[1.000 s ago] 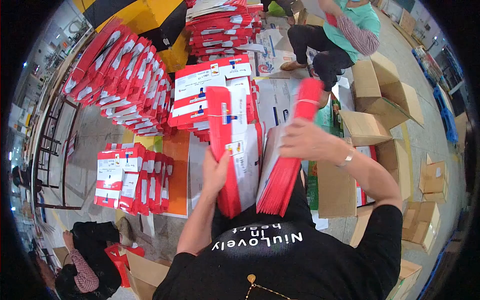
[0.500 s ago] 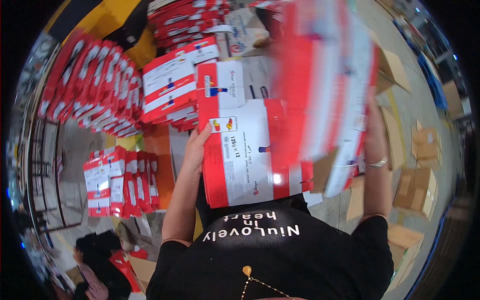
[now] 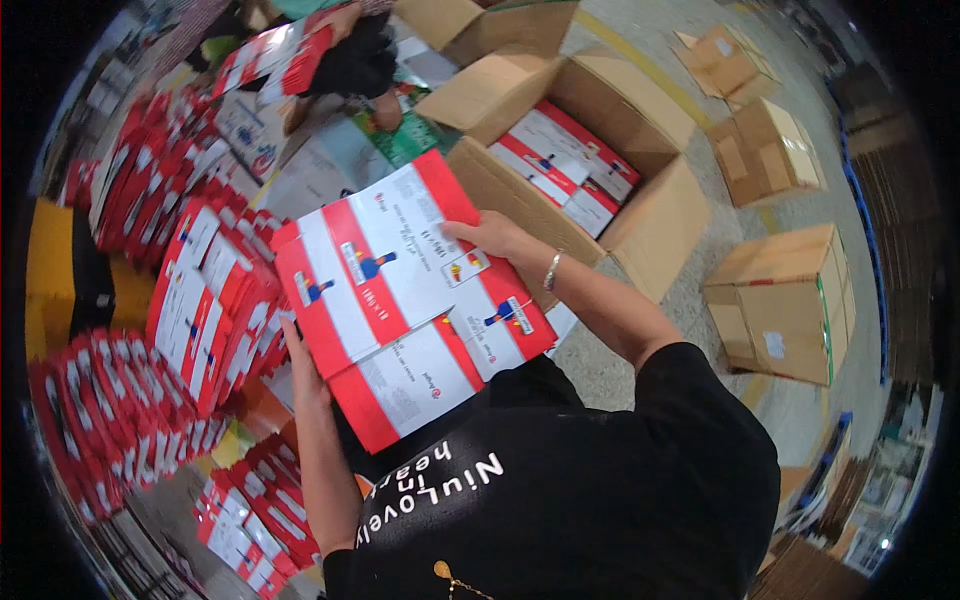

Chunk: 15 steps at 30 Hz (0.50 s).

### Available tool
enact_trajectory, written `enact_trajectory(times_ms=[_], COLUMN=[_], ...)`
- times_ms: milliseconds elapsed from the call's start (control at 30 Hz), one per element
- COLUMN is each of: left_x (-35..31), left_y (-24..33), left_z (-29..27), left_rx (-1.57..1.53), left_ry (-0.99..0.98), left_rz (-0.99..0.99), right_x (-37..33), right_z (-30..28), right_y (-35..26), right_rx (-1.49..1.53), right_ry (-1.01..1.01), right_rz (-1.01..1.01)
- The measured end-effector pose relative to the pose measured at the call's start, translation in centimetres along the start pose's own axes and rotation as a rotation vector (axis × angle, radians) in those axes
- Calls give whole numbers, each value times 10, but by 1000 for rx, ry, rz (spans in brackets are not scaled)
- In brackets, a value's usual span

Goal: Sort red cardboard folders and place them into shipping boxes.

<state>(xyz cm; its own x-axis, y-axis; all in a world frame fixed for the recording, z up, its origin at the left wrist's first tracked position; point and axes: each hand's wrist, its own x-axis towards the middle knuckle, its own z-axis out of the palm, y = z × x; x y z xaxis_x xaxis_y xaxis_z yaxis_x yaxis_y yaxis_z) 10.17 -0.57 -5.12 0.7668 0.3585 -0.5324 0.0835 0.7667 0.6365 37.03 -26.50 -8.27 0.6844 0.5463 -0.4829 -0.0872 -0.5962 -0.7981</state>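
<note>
A bundle of flat, folded red-and-white cartons [image 3: 350, 290] lies across my lap, turned at a slant. My left hand [image 3: 306, 372] grips its left edge, with the fingers partly hidden beneath. My right hand [image 3: 490, 236] holds the far right edge, thumb on top and the other fingers out of sight underneath. Just beyond the right hand stands an open brown cardboard box [image 3: 540, 205], its flaps folded out. More flat red-and-white cartons [image 3: 570, 165] lie inside it.
Stacks of flat red-and-white cartons [image 3: 215, 300] crowd the left side. Across from me a person's hand [image 3: 338, 20] holds similar cartons. Brown boxes [image 3: 775, 290] stand on the floor at right, and another open box [image 3: 510, 30] is at the far side.
The blurred cartons in my right hand have come down beside my left hand and now lie in one bundle. My view has swung right, bringing the open box into sight.
</note>
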Motion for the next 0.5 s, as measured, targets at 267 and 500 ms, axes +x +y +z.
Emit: enact_trajectory(times_ms=[267,500], left_x=[17,2], left_y=[12,28], left_z=[3,27], left_rx=[128,331], left_ry=[47,18], left_rz=[-62,293], right_x=[-16,-46], right_z=[4,-50], right_y=[-1,-65], right_rx=[673,774], right_ry=[-112,-159], right_rz=[158,-55])
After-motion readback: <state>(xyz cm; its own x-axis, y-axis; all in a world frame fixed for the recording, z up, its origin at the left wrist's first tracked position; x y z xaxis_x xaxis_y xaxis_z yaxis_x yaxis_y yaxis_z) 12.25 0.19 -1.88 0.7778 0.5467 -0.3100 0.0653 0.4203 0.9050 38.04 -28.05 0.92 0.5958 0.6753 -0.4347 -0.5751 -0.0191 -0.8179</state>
